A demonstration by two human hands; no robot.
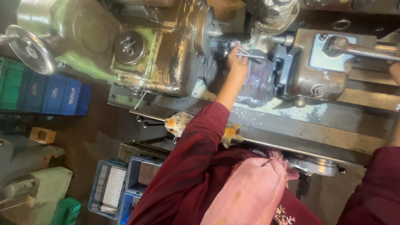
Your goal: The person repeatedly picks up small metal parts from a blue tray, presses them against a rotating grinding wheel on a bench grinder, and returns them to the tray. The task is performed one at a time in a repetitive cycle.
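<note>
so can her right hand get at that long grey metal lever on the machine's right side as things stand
Probably yes. Only a sliver of the right hand shows at the frame's right edge, just below the long grey metal lever, with nothing visible between them. The left hand is busy holding thin metal rods at the chuck.

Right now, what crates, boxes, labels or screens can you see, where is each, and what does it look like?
Blue crates: left, below the machine, rectangular, each with a small pale label.
Green crate: far left, beside the blue ones.
Crates of metal rods: bottom left, blue-grey, open-topped.
Small brown box: left floor, open.
No screens.
</note>
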